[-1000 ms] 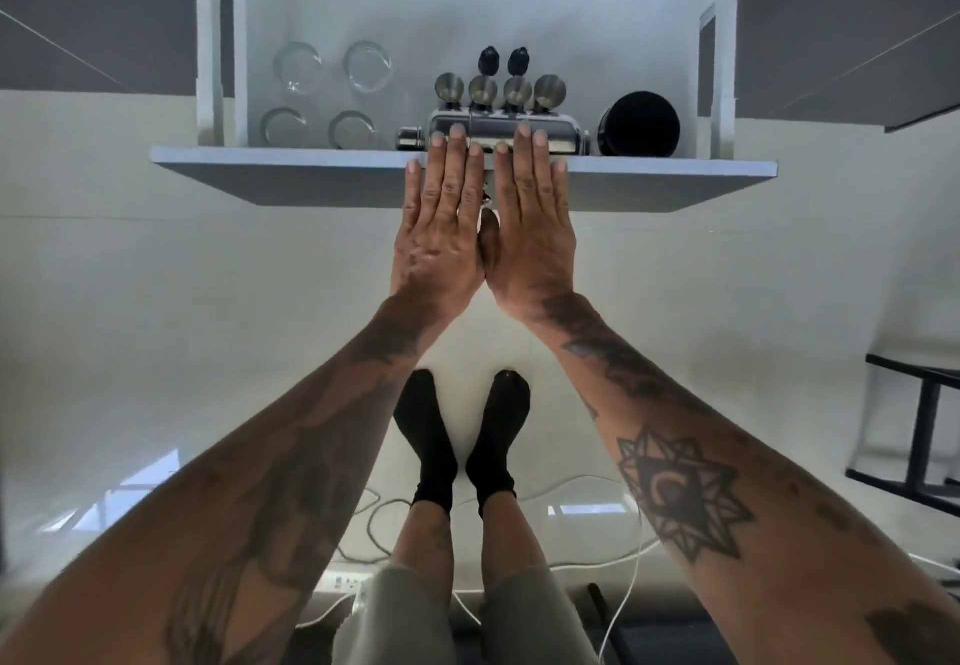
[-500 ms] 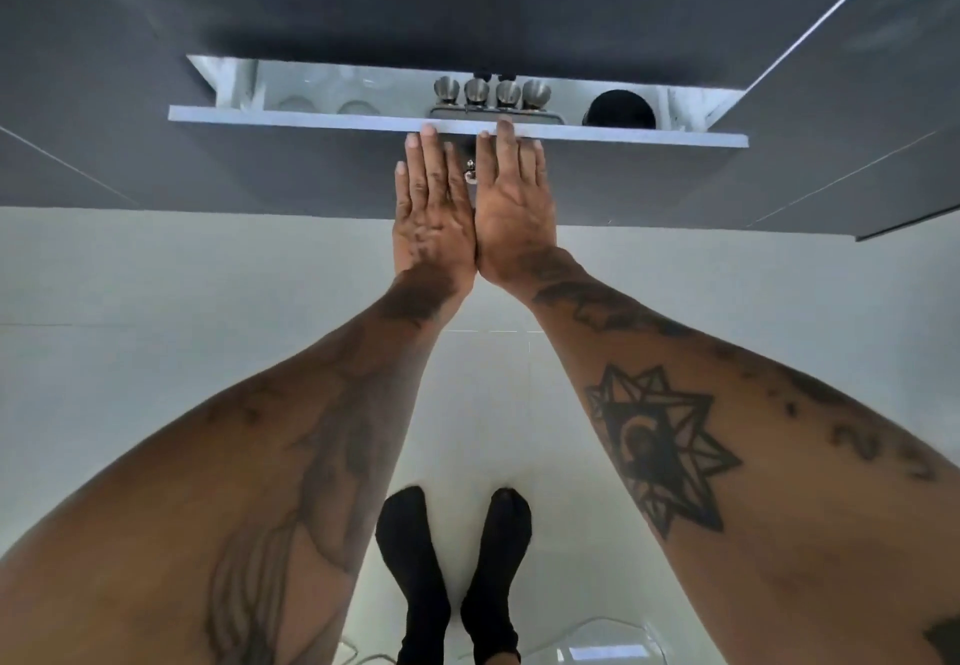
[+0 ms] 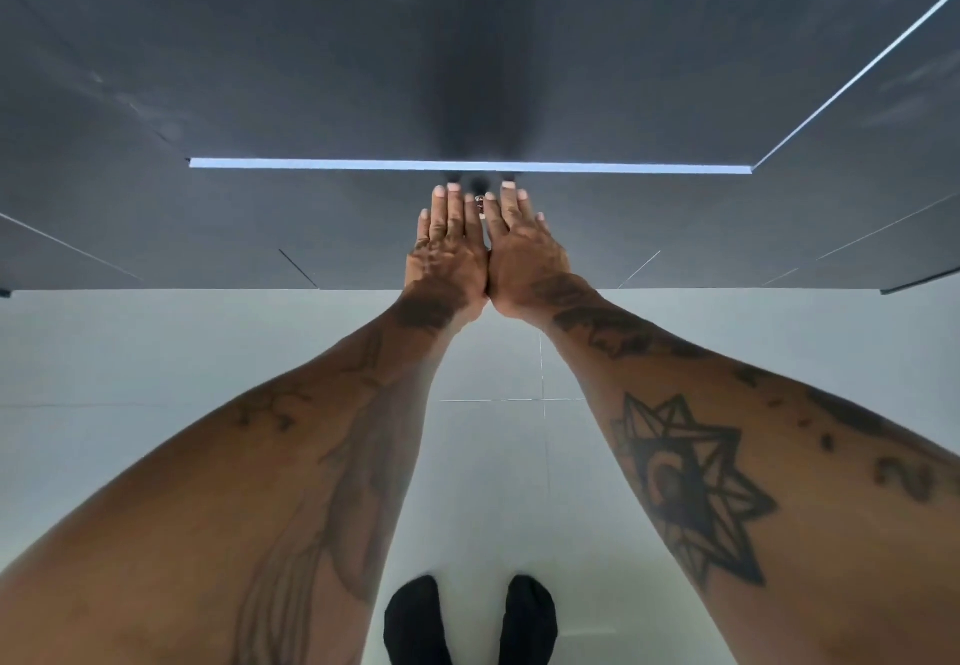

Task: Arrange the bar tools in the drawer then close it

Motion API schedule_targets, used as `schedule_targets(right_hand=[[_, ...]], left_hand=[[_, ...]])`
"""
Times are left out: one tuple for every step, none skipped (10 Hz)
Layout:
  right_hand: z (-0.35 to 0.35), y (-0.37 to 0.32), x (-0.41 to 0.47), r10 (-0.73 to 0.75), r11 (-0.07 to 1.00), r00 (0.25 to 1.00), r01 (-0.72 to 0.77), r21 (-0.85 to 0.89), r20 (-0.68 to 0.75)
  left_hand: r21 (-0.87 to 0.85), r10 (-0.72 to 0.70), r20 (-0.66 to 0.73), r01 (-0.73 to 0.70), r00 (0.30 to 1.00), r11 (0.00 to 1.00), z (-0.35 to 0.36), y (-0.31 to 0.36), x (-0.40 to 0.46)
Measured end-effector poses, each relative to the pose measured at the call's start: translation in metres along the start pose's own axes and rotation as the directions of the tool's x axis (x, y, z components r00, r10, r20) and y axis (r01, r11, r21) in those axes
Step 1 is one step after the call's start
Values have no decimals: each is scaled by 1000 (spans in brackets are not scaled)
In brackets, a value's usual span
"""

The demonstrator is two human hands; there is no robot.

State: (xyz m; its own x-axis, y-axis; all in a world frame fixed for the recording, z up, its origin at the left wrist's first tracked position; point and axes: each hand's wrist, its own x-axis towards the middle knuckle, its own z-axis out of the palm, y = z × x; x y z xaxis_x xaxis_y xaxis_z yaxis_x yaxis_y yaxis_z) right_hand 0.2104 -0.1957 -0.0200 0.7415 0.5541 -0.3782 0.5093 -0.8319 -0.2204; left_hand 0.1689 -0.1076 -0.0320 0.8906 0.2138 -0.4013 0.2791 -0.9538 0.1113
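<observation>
The dark grey drawer front (image 3: 311, 217) sits nearly flush with the cabinet; only its thin white top edge (image 3: 363, 163) shows. My left hand (image 3: 449, 243) and my right hand (image 3: 522, 243) lie flat against the front, side by side, fingers extended and holding nothing. A small metal lock or knob (image 3: 479, 201) peeks out between the fingers. The bar tools and glasses inside are hidden from view.
A dark grey countertop (image 3: 467, 40) spreads above the drawer. Neighbouring cabinet fronts flank it left and right. Below lies a pale tiled floor (image 3: 493, 456), where my feet in black socks (image 3: 470, 623) stand.
Both hands have pushed the drawer inward. The open gap that showed the shaker tops and glasses has closed to a thin white line.
</observation>
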Motion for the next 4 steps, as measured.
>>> schedule_targets(right_hand=[[-2, 3, 5, -14, 1000, 1000, 14, -20, 4], [-3, 4, 10, 0, 1000, 1000, 1, -24, 23], [-5, -1, 5, 30, 999, 999, -31, 26, 24], [-18, -10, 0, 42, 999, 999, -42, 14, 3]], left_hand=[[-31, -7, -5, 7, 1000, 1000, -1, 2, 6], [-38, -4, 9, 4, 1000, 999, -4, -1, 12], [-25, 14, 7, -13, 1000, 1000, -8, -3, 5], [-14, 39, -37, -39, 999, 999, -19, -5, -2]])
